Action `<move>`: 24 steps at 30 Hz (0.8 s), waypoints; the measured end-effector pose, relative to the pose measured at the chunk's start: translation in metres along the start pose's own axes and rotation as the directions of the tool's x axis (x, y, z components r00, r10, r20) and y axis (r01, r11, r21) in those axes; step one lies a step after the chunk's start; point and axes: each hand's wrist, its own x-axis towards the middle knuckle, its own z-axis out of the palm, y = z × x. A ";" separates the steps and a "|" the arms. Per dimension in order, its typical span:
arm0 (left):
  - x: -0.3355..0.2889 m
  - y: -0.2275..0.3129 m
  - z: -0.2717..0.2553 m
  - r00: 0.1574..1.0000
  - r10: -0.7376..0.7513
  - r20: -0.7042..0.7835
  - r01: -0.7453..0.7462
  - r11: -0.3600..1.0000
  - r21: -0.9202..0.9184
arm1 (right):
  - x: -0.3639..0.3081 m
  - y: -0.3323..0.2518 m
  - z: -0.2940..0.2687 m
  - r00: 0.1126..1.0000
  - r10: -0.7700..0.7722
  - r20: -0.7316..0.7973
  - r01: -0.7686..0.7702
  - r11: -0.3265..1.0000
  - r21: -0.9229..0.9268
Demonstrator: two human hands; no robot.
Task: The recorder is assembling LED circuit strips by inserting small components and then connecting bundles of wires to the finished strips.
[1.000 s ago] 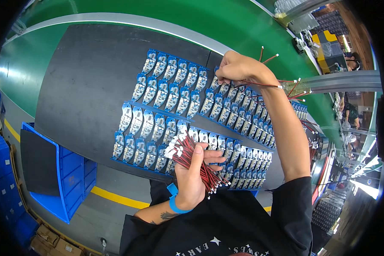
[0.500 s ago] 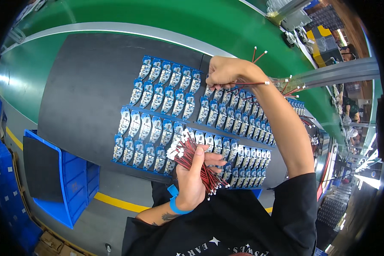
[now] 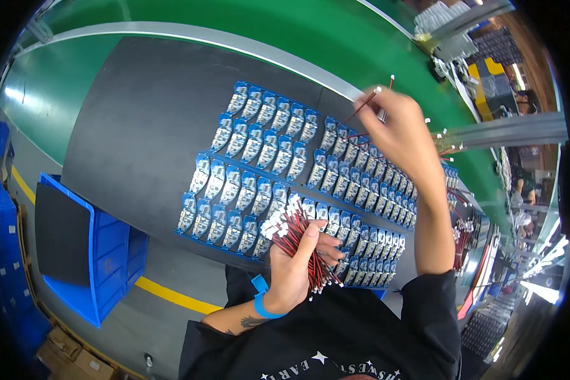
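My left hand (image 3: 289, 275) is closed round a bundle of red-and-black wires (image 3: 294, 242) with white connectors at the ends, above the near rows of boards. Panels of blue circuit boards (image 3: 251, 147) lie in rows on a dark mat. Past the far right rows, my right hand (image 3: 398, 126) hovers, blurred by motion. A single red-and-black lead (image 3: 363, 105) with a white plug slants up from the far row to this hand's fingertips. Whether the fingers grip it cannot be made out. Several more leads stick up from boards farther right.
The black mat (image 3: 133, 120) extends left of the boards. A blue bin (image 3: 111, 259) stands on the floor at left, near stacked blue crates (image 3: 9, 253). A metal post (image 3: 506, 131) juts in at right. Cardboard boxes (image 3: 76, 354) sit lower left.
My right hand has lifted off the far row of boards and moved right. My left hand still holds the wire bundle. The whole view has shifted a little.
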 end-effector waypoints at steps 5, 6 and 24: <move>0.002 0.006 0.003 0.999 0.020 0.042 -0.021 1.000 0.014 | -0.068 -0.046 0.004 0.850 0.022 0.526 -0.287 0.857 0.427; 0.002 0.005 0.002 0.997 0.032 0.066 -0.032 0.999 -0.002 | -0.075 -0.043 0.016 0.866 0.017 0.499 -0.319 0.788 0.526; -0.004 0.018 0.003 0.993 0.075 -0.093 -0.072 0.997 0.027 | 0.052 -0.018 0.044 0.798 0.305 0.520 -0.416 0.903 0.108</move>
